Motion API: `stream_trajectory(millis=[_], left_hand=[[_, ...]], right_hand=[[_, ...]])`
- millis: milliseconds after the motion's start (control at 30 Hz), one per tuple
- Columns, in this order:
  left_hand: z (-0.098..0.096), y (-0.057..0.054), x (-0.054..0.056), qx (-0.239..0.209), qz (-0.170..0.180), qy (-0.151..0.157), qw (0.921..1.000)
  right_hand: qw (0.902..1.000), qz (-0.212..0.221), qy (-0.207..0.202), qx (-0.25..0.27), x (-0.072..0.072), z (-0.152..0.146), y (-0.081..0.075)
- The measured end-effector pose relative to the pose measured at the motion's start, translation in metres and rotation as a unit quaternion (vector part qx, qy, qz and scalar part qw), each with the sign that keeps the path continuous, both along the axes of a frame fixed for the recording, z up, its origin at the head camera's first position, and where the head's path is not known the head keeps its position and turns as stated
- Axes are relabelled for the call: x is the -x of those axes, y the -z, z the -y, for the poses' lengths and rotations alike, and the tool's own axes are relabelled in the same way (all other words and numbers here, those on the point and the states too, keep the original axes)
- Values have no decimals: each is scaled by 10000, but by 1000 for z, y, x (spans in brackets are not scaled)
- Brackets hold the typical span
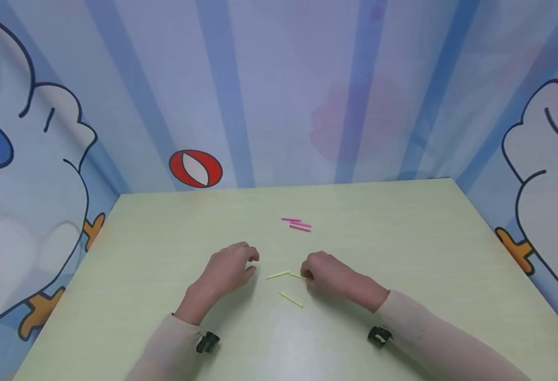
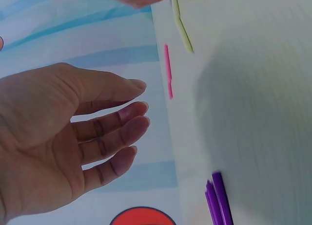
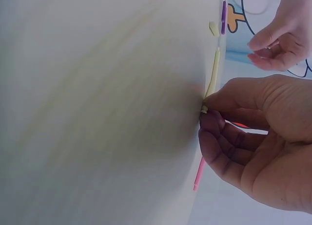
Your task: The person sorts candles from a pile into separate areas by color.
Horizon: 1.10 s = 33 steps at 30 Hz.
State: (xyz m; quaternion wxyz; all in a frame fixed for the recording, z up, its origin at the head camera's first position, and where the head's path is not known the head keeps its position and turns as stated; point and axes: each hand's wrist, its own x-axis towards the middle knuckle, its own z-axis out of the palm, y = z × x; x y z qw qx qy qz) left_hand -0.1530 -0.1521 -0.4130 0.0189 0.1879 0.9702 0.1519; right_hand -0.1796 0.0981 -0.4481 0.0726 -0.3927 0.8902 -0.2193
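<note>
My right hand (image 1: 329, 275) pinches the right end of a thin yellow stick (image 1: 297, 275) between thumb and fingertips, low over the table. That stick's left end lies close to the tip of a second yellow stick (image 1: 278, 274). Nearer me, a third yellow stick (image 1: 290, 300) lies slanted on the table. To the left, my left hand (image 1: 228, 267) hovers with its fingers loosely bent and nothing between them. Its palm and relaxed fingertips (image 2: 141, 121) show in the left wrist view.
Three pink sticks (image 1: 300, 226) lie grouped farther back on the pale table (image 1: 379, 222). Purple sticks (image 2: 222, 198) show in the left wrist view; in the head view they are hidden. A printed cloth wall (image 1: 284, 95) rises behind the table and at both sides.
</note>
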Motion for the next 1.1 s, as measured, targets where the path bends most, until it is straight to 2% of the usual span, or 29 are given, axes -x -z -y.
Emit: stream_trajectory(millis=[200, 700, 867, 1100], left_hand=[[-16, -1, 1, -16, 68, 194, 9998], [-34, -2, 6, 55, -19, 404, 9992], [-40, 1, 8, 108, -59, 518, 9986], [-49, 6, 11, 101, 95, 607, 9981]], right_hand=[[10000, 13, -15, 63, -1, -1, 0], [10000, -11, 45, -56, 0, 0, -2], [9999, 20, 63, -121, 0, 0, -1], [9999, -108, 13, -88, 1, 0, -1]])
